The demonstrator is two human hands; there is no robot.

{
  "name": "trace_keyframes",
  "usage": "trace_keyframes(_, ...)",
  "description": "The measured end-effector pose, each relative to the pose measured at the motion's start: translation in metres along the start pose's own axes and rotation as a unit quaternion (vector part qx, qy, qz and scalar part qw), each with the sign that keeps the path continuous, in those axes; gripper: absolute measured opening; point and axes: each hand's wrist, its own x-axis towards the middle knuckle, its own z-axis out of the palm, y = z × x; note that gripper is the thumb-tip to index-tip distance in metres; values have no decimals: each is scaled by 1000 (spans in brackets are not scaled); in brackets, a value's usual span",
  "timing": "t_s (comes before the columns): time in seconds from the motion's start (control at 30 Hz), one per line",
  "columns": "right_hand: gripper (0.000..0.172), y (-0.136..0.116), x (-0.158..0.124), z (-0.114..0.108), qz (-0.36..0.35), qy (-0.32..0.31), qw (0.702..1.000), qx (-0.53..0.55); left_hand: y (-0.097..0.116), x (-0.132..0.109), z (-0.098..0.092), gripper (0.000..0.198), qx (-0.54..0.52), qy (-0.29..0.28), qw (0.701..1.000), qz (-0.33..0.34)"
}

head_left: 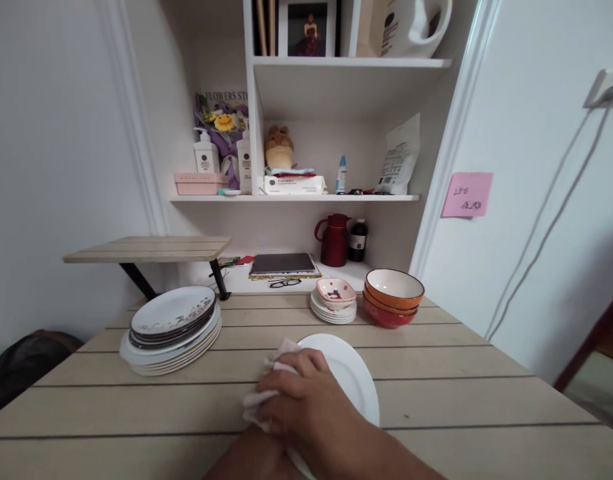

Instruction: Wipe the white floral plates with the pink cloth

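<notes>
A white plate (353, 377) lies on the wooden table in front of me. My right hand (306, 397) reaches across its left side, fingers curled over a crumpled pale pink cloth (259, 403). Part of the cloth sticks out beyond the plate's left edge. Below it, my left hand (259, 453) comes in from the bottom of the view, crossed by the right hand. Its fingers are hidden, so its grip does not show.
Stacked plates (173, 327) stand at the left near a small raised shelf (151, 250). Small dishes (333, 307) and nested bowls (393, 297) sit at the back right. Behind are glasses (285, 283), a laptop-like dark slab (283, 263) and a red jug (335, 241).
</notes>
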Motion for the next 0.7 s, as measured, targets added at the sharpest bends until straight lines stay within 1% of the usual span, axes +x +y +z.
trace_keyframes(0.03, 21, 5, -1, -2, 13, 9, 1000, -3, -1, 0, 0, 34, 2, -11, 1000, -13)
trace_keyframes(0.07, 21, 13, -2, -5, 30, 23, 999, -8, -2, 0, 1, 38, 11, -23, 999, -40)
trace_keyframes(0.13, 26, 32, -6, -12, 77, 66, 995, -4, -4, -1, 4, 55, 26, -63, 993, -99)
trace_keyframes(0.17, 28, 42, -9, -15, 104, 84, 991, 10, -5, -1, 5, 61, 30, -85, 988, -124)
trace_keyframes(0.23, 31, 61, -14, -20, 145, 118, 980, 63, -4, -1, 7, 66, 32, -111, 982, -151)
trace_keyframes(0.27, 32, 68, -16, -20, 159, 128, 975, 92, -3, 0, 7, 65, 27, -111, 982, -149)
trace_keyframes(0.33, 35, 77, -19, -18, 183, 146, 962, 143, 0, 1, 7, 62, 3, -100, 988, -121)
trace_keyframes(0.43, 38, 81, -20, -9, 193, 147, 952, 184, 6, 3, 6, 59, -38, -86, 991, -91)
trace_keyframes(0.57, 38, 78, -18, 2, 178, 156, 955, 178, 11, 3, 11, 59, -68, -59, 993, -81)
trace_keyframes(0.7, 37, 75, -17, 10, 166, 175, 958, 155, 13, 11, 20, 56, -91, -60, 993, -51)
